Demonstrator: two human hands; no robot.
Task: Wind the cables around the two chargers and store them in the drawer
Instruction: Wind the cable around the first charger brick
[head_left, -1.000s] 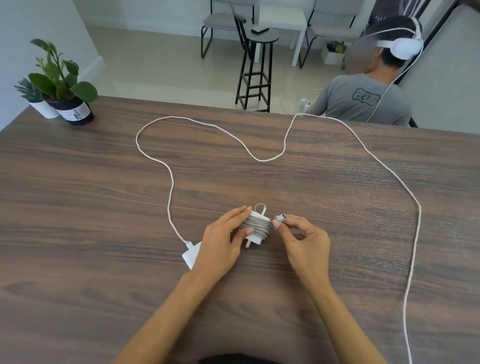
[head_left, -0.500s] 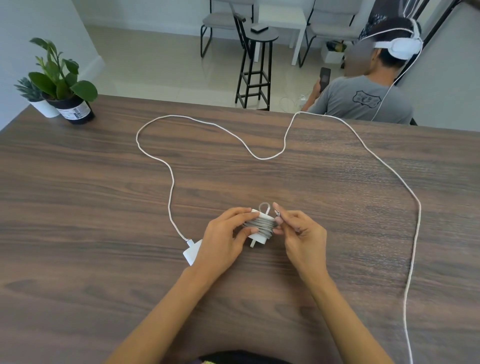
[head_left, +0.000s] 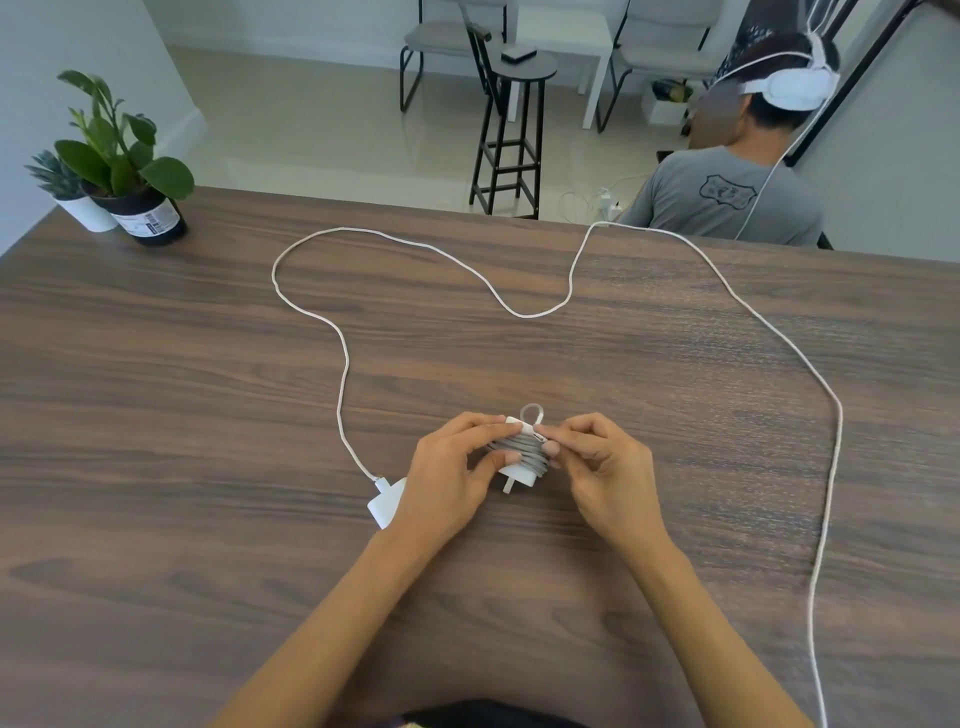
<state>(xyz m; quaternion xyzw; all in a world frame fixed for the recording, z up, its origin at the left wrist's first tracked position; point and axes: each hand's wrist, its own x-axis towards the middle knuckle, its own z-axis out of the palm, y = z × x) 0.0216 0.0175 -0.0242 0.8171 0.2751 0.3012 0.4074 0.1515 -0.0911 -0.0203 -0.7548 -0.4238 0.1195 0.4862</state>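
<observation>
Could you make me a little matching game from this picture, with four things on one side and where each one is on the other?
Things:
1. wrapped charger
2. second charger
3. long white cable
4. potted plants

Places:
A. far left corner of the table
B. lying flat beside the left wrist
C. held between both hands
D. spread in loops across the table

Pairs: 1-C, 2-B, 3-D, 4-A

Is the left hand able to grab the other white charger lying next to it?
Probably yes. The second charger lies flat on the table right beside the left hand, nothing between them. But that hand is busy holding the wound charger, so it must let go first.
</observation>
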